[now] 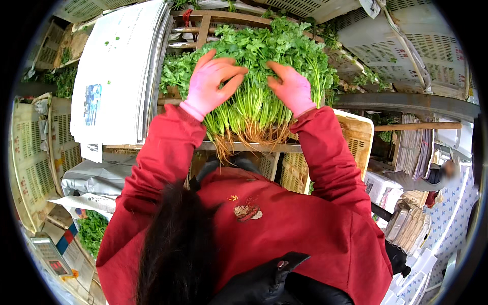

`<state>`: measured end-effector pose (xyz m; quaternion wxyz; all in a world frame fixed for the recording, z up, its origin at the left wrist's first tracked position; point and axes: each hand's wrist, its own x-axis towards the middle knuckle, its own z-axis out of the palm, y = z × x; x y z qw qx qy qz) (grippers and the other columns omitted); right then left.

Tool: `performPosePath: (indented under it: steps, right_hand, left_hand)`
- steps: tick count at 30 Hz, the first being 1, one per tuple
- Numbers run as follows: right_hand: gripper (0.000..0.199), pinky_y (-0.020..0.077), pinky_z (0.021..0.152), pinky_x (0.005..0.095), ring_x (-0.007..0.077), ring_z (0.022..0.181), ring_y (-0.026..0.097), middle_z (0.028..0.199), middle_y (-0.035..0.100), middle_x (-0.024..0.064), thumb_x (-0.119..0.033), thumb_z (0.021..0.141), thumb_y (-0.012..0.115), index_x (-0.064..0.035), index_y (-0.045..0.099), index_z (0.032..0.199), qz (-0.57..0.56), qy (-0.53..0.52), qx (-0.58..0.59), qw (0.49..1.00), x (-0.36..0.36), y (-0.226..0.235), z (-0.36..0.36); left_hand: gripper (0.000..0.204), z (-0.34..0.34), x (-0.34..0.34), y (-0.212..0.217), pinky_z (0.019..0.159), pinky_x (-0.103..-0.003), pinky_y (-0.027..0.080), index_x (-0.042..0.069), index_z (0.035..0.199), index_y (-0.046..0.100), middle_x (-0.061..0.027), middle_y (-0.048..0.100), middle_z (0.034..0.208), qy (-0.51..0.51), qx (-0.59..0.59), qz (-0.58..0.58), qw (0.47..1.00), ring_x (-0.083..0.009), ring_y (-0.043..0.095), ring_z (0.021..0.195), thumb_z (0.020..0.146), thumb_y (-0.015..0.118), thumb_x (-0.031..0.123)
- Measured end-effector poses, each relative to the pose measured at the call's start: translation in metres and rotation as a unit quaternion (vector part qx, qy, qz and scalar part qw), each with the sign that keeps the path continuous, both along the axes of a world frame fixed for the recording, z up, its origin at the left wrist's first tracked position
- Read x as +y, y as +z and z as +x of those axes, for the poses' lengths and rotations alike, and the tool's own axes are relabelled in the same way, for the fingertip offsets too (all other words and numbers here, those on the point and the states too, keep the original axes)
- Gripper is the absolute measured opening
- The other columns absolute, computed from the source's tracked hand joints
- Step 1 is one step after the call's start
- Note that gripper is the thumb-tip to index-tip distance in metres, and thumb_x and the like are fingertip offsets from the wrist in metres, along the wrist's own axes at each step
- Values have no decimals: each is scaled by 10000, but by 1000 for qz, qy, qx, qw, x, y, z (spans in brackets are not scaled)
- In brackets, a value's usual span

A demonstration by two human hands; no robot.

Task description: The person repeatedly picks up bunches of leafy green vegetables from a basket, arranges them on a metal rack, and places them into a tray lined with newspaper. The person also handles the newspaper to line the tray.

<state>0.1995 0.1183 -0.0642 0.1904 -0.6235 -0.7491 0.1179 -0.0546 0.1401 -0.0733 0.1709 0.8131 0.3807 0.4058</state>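
Observation:
A wide heap of leafy, celery-like greens (254,96) lies in front of me, leaves at the far side. Their pale green stems run toward me and end in stringy brown roots (259,133) at the near edge. My left hand (216,81), in a pink glove with orange fingers, rests over the heap's left part with fingers stretched and the thumb apart. On the right part, my right hand (292,86) in a matching glove touches the leaves and stem tops, its fingers slightly bent and apart. Neither hand visibly grips a bunch.
Left of the greens stands a thick stack of printed paper sheets (114,66). A wooden frame (203,30) lies behind the heap. Pale plastic crates (401,51) surround the work spot, one yellowish crate (351,134) beside my right forearm. More greens (92,231) lie at lower left.

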Motion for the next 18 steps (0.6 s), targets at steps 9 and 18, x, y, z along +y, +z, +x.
performPosePath:
  steps: [9,18]
  right_hand:
    - [262,531,660,396,289,775,670,855,671,107,-234,881,680,-136,714,1122,-37,129,3,991,-65,-1,-66]
    - [155,566,744,449,336,806,700,833,693,164,-179,879,603,-94,703,962,-412,339,-213,819,-103,29,-44]
  left_hand:
    - [417,-16,17,-57,1175,-576,231,254,1392,577,7,592,1416,-3,151,3,988,-305,461,1380,976,560,281]
    - [360,-17,21,-72,1169,-596,225,263,1347,611,28,602,1411,-34,104,3,994,-344,477,1363,993,553,287]
